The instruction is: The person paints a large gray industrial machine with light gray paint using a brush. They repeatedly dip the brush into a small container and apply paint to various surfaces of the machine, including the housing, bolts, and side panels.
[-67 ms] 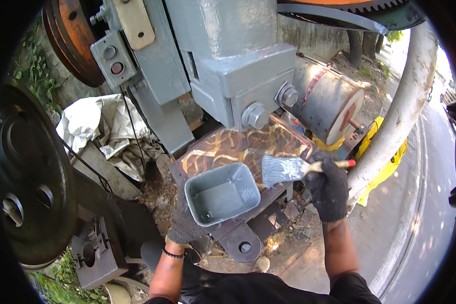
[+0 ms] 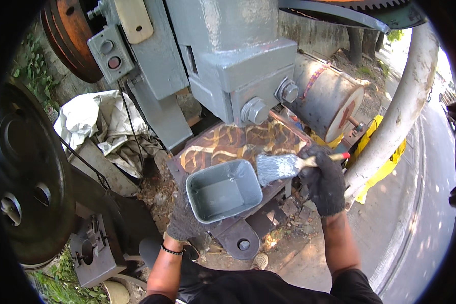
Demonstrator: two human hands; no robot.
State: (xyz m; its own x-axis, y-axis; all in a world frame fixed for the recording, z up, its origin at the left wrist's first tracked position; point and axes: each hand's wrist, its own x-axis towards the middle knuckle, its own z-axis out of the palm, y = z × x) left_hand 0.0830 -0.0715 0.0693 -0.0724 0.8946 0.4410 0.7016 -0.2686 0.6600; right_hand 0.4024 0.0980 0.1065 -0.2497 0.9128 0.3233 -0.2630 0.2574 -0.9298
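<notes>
My left hand (image 2: 184,219), in a dark knit glove, grips a small rectangular tub (image 2: 223,192) from its left side; the fingers under it are partly hidden. Grey paint coats the tub's inside. A paintbrush (image 2: 277,167) with grey-smeared bristles and a red-tipped wooden handle is held in my gloved right hand (image 2: 327,182). The bristles point left, close to the tub's right rim. Beyond both stands a grey-painted machine (image 2: 238,66) with two big hex bolts (image 2: 256,111) on its block. Beneath the block lies a brown and yellow patterned sheet (image 2: 238,142) on the machine's bed.
A rusty-ended metal cylinder (image 2: 324,96) and a yellow bag (image 2: 377,167) lie at the right, by a pale slanting trunk or post (image 2: 410,96). At the left are a dark wheel (image 2: 30,177), a crumpled white sheet (image 2: 104,121) and a push-button box (image 2: 110,54).
The brush has shifted slightly left toward the tub with my right hand. The tub has moved a little up and to the right.
</notes>
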